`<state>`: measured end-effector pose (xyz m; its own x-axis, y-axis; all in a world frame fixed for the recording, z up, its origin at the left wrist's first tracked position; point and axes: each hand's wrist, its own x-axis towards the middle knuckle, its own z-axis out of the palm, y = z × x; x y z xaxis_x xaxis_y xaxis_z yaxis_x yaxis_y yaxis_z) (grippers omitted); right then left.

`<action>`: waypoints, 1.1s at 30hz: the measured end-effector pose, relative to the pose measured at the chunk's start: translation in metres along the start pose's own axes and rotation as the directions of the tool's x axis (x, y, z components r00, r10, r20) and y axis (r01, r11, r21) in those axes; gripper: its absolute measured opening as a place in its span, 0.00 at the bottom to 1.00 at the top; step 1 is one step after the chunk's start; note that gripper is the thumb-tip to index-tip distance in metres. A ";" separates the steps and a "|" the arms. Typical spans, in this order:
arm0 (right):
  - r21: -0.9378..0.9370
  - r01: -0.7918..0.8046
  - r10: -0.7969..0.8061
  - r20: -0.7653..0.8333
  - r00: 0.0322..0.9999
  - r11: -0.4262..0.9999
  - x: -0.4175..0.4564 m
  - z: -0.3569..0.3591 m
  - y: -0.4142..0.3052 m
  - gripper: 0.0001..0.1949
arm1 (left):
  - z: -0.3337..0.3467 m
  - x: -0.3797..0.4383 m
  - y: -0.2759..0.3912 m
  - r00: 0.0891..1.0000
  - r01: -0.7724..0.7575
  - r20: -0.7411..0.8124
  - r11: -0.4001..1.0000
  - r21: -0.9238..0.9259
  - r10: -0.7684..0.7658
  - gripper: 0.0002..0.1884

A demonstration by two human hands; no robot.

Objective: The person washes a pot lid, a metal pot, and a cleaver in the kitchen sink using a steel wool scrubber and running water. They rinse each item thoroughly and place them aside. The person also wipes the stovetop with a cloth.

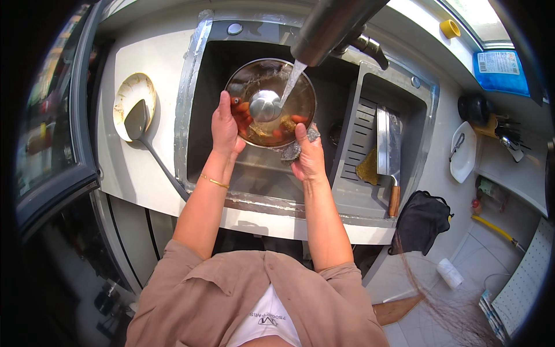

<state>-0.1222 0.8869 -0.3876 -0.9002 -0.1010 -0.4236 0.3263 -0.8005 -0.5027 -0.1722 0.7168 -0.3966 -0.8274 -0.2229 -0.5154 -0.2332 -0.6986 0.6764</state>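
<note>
Both hands hold a round tinted-glass pot lid (272, 82), with a steel rim and a silver knob (265, 106), over the left sink basin (260, 169). My left hand (226, 126) grips its left edge, thumb on top; the fingers show orange through the glass. At the lower right edge, my right hand (310, 152) has its thumb on the rim. It also holds a grey steel wool scrubber (291, 152) against the lid. Water (293, 82) runs from the faucet (329, 32) onto the glass beside the knob.
A cleaver (388, 147) and a brown scouring pad (368, 168) lie in the slotted right basin (347, 167). On the left counter, a black spatula (152, 152) rests on a soiled plate (145, 84). A black cloth bag (420, 221) and a white dish (463, 158) are on the right.
</note>
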 end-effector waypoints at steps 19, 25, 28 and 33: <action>-0.161 0.246 -0.244 0.032 0.969 0.956 -0.013 0.028 -0.011 0.12 | 0.041 -0.024 -0.030 0.707 -0.702 0.397 0.518 0.489 0.585 0.54; -0.237 0.226 -0.229 0.017 0.973 0.945 -0.004 0.019 0.007 0.12 | 0.055 -0.022 0.005 0.735 -0.631 0.537 0.129 0.765 0.413 0.32; -0.292 0.191 -0.193 0.024 0.981 0.937 -0.009 0.020 0.013 0.12 | 0.060 -0.014 0.010 0.783 -0.554 0.490 0.073 0.829 0.382 0.22; -0.428 0.261 -0.284 0.009 0.959 0.865 -0.007 0.017 0.011 0.14 | 0.050 -0.011 0.006 0.783 -0.620 0.527 0.346 0.705 0.330 0.21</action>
<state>-0.1168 0.8689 -0.3776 -0.9585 0.1252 -0.2560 0.1709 -0.4664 -0.8679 -0.1898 0.7488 -0.3601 -0.9942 -0.0464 0.0966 0.0722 0.3758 0.9239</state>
